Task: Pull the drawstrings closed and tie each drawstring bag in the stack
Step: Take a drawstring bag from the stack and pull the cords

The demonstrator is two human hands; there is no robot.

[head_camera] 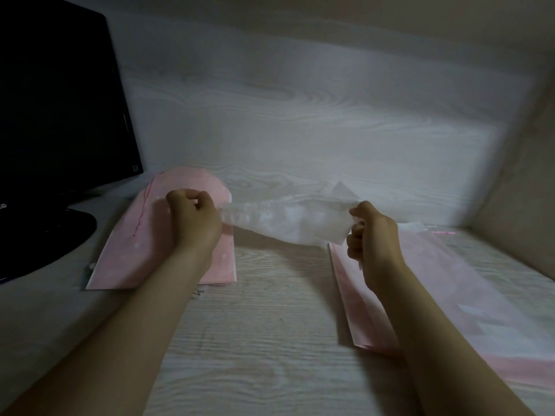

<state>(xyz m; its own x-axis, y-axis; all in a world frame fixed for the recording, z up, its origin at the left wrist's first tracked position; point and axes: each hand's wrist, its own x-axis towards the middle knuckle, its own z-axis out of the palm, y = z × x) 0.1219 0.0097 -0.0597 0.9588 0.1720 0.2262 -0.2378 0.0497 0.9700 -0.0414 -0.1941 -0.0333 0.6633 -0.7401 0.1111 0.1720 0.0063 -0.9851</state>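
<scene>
Tightly pinching the gathered drawstring bag [288, 223] at opposite ends with left grip [192, 219] and right grip [372, 235], above the tabletop [270, 319].

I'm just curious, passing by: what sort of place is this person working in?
Probably a desk in a home or small office: a dark monitor stands at the left, the desktop and back panel are pale wood-grain, and flat pink bags lie in two piles.

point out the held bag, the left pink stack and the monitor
held bag [285, 219]: head view, crumpled middle
left pink stack [126, 259]: head view, lower flat part
monitor [60, 100]: head view, dark screen
</scene>
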